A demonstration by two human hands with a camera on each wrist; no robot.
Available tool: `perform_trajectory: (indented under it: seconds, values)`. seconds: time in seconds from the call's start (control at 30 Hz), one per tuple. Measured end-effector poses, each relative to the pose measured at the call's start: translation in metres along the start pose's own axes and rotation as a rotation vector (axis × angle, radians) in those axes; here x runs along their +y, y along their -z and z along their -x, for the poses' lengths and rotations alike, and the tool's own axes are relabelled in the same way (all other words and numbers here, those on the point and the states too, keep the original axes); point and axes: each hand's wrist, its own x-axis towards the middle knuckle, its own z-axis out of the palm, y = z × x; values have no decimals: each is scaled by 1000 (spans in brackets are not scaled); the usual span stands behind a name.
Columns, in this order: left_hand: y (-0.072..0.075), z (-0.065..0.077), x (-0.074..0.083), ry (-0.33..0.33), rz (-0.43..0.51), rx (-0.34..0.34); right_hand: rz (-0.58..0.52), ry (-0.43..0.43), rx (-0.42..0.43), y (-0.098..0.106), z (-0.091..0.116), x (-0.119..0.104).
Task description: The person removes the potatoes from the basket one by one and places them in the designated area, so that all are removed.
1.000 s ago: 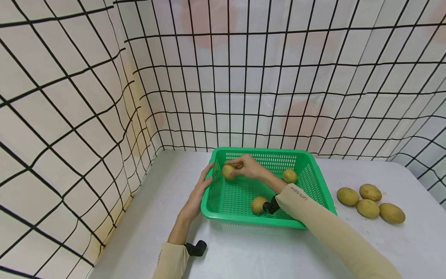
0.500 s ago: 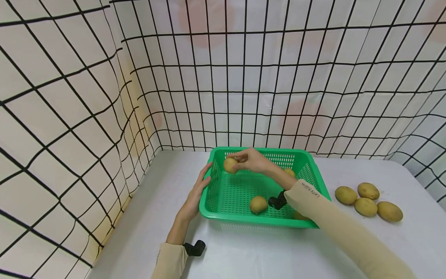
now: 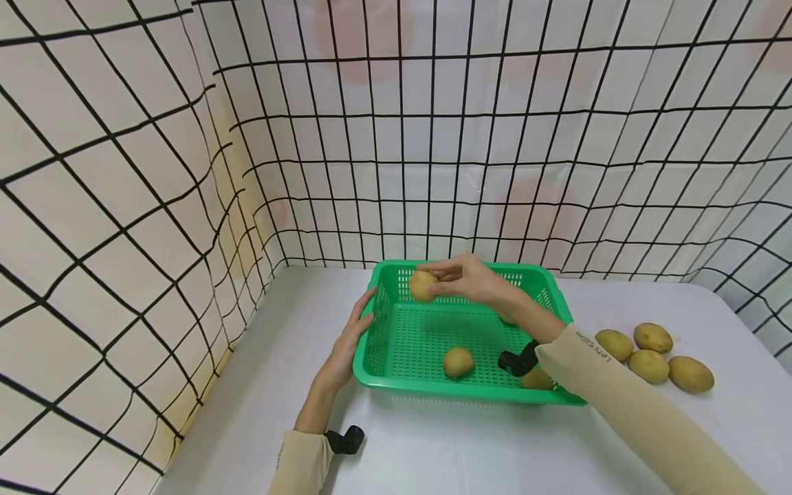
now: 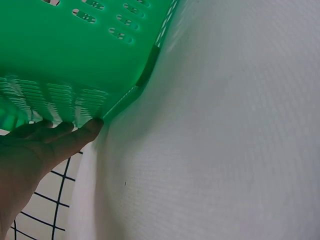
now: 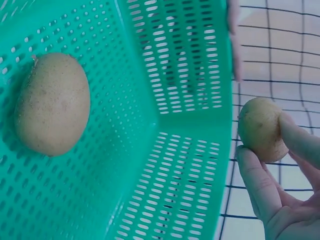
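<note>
Between thumb and fingers, my right hand (image 3: 473,280) pinches a potato (image 3: 423,286) over the back left part of a green plastic basket (image 3: 458,390). In the right wrist view that held potato (image 5: 261,129) appears beyond the basket's rim. My left hand (image 3: 342,350) rests along the left side of the basket; in the left wrist view its fairly straight fingers (image 4: 75,140) touch the outer wall. Inside the basket a potato (image 3: 458,362) lies near the front. Another potato (image 3: 537,379) at the front right and one potato (image 3: 509,319) at the back right are partly hidden by the right arm.
Several potatoes (image 3: 648,366) lie grouped on the white table (image 3: 247,412) to the right of the basket. A black wire grid (image 3: 396,158) stands along the back, and similar grids run along the left and right sides.
My right hand has lifted the potato from the basket's left side and carried it up and to the right. The left hand stays on the basket's side.
</note>
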Motion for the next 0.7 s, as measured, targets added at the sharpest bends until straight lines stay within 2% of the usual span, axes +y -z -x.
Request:
perform_trajectory:
  seconds: [0.27,0.5,0.7]
  values:
    - [0,0,-2,-16,10,-9,28,14,62,22,25,-6]
    - [-1,0,-1,-15,3,0,48,-16,123,44,49,-3]
    - [-1,1,0,-16,10,-2,107,-34,181,66,71,-2]
